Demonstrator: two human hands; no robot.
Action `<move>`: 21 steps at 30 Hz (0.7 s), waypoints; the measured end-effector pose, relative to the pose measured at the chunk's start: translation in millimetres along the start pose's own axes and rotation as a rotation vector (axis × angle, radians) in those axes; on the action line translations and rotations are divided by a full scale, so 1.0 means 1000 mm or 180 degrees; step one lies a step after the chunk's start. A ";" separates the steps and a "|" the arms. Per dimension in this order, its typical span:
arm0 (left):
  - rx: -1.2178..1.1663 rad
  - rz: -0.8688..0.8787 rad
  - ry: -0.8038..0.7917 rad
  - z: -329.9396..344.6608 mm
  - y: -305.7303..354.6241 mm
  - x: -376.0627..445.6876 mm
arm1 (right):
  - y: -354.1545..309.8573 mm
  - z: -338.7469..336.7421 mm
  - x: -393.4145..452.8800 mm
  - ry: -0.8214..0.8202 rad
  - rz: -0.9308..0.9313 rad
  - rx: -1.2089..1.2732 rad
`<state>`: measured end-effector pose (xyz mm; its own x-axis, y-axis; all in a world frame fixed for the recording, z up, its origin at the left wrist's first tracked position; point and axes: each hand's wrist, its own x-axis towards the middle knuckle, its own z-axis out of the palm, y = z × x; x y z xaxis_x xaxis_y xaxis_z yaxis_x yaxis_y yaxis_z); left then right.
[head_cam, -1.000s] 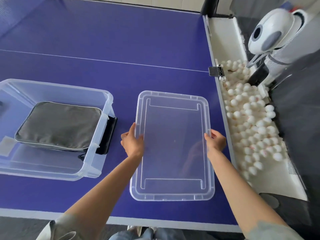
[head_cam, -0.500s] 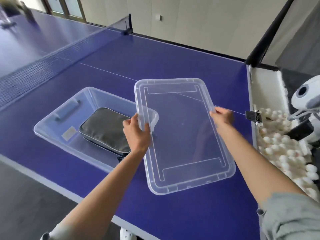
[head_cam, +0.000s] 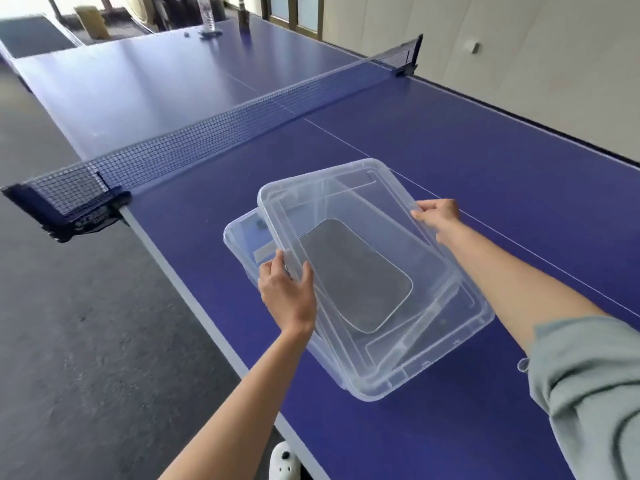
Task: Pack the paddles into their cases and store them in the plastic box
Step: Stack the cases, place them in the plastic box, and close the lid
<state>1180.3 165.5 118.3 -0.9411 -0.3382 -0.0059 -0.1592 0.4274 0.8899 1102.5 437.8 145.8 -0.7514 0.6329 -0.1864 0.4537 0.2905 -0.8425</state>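
Both hands' grip on lid [head_cam: 349,209] edges (askew over box [head_cam: 242,244])

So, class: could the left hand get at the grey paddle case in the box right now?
Probably not: the clear lid, gripped by the left hand and right hand, lies over the grey paddle case.

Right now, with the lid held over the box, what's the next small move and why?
Probably turn the lid to line up with the plastic box and lower it. The left hand and right hand grip its long edges, but it sits skewed, leaving the box's far left corner uncovered. The grey paddle case is already inside.
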 end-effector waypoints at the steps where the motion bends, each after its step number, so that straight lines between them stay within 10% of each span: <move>1: 0.0007 -0.0013 0.0071 -0.003 -0.003 0.001 | -0.003 0.011 0.004 -0.0084 -0.0003 -0.0060; 21: 0.0302 -0.0280 0.0537 0.005 -0.038 0.001 | -0.013 0.090 0.014 -0.0121 -0.0772 -0.0852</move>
<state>1183.9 152.7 82.2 -0.8602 -0.5100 0.0018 -0.2735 0.4643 0.8424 1043.0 378.3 109.3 -0.8675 0.4970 -0.0203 0.3657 0.6096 -0.7034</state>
